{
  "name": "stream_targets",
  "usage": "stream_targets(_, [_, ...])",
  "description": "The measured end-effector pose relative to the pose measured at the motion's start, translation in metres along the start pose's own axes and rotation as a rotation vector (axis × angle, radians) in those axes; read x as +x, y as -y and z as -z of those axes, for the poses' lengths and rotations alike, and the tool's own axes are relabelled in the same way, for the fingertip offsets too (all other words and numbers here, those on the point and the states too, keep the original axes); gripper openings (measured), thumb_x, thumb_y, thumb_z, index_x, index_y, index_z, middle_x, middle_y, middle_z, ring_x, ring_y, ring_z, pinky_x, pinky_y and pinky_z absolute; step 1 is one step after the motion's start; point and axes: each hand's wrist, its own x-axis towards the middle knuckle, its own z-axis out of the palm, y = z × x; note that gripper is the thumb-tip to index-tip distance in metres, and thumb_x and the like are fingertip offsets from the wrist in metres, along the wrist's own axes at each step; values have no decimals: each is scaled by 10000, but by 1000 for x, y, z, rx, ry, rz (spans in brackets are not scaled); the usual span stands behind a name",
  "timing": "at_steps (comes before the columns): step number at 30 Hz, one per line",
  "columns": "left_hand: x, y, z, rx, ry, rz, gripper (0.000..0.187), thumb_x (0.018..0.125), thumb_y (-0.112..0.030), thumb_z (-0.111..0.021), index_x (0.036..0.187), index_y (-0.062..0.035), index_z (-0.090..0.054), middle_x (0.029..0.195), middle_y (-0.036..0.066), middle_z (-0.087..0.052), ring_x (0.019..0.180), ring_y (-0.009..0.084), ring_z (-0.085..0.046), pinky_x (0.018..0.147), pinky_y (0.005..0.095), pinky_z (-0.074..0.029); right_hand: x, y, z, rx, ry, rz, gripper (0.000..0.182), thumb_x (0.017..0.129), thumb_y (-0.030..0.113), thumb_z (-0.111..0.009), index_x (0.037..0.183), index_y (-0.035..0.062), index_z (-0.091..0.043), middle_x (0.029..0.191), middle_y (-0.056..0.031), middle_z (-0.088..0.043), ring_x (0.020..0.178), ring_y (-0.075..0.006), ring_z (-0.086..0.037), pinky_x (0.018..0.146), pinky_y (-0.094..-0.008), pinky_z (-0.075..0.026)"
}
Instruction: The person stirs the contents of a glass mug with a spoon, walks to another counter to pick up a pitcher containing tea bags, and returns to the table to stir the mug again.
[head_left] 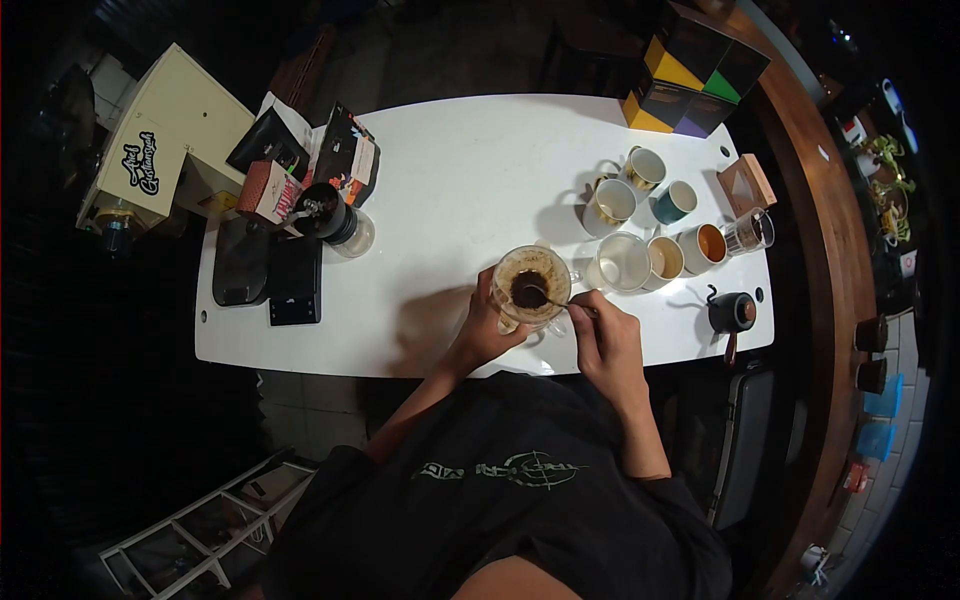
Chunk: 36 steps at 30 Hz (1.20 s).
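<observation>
A coffee dripper (503,268) with a stained paper filter is in front of me, near the table's front edge. Dark wet coffee grounds (526,291) lie in its bottom. My left hand (484,330) is wrapped around the dripper's left side. Between the pinched fingers of my right hand (610,345) is the handle of a metal spoon (558,302). The spoon's bowl dips into the grounds. What stands under the dripper is mostly hidden by it and by my left hand.
Right of the dripper are a clear glass server (622,262), several cups (610,205) and a small black kettle (732,312). A hand grinder (325,212), a black scale (296,285) and a cream machine (185,135) are on the left. Patterned boxes (690,75) occupy the far right corner.
</observation>
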Motion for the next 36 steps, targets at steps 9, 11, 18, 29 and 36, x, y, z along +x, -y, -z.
stream_targets(9, [-2,-3,1,70,13,23,731,769,-257,-799,1405,-49,-507,1465,190,-382,1365,379,-392,1124,494,-342,3,-14,-8,-126,6,60,66,935,51,-657,965,18,-609,806,-125,-651,634,-333,-642,554,-406,-481])
stream_targets(11, [-1,-5,3,64,16,22,730,770,-257,-798,1406,-49,-506,1466,190,-382,1364,380,-394,1124,493,-343,3,-13,-6,-120,-27,68,66,933,50,-659,964,20,-609,801,-122,-645,631,-333,-638,553,-405,-480])
stream_targets(18, [-2,-3,1,45,5,11,747,772,-254,-795,1421,-49,-488,1478,193,-368,1359,384,-396,1124,494,-343,6,-15,-7,-173,-55,89,70,938,54,-658,945,22,-597,799,-124,-638,620,-343,-627,550,-410,-477])
stream_targets(29, [0,-1,-1,-31,-3,2,752,758,-197,-780,1425,-53,-465,1445,192,-384,1334,391,-416,1093,498,-376,-3,-1,-10,-69,-12,50,56,947,60,-641,957,26,-598,801,-134,-640,632,-349,-635,555,-417,-487])
stream_targets(36, [0,1,-3,-75,5,33,752,753,-182,-784,1422,-56,-465,1455,191,-375,1346,393,-413,1111,503,-360,-3,-1,-10,-67,13,72,55,947,70,-640,966,31,-608,822,-130,-655,647,-348,-640,559,-417,-488])
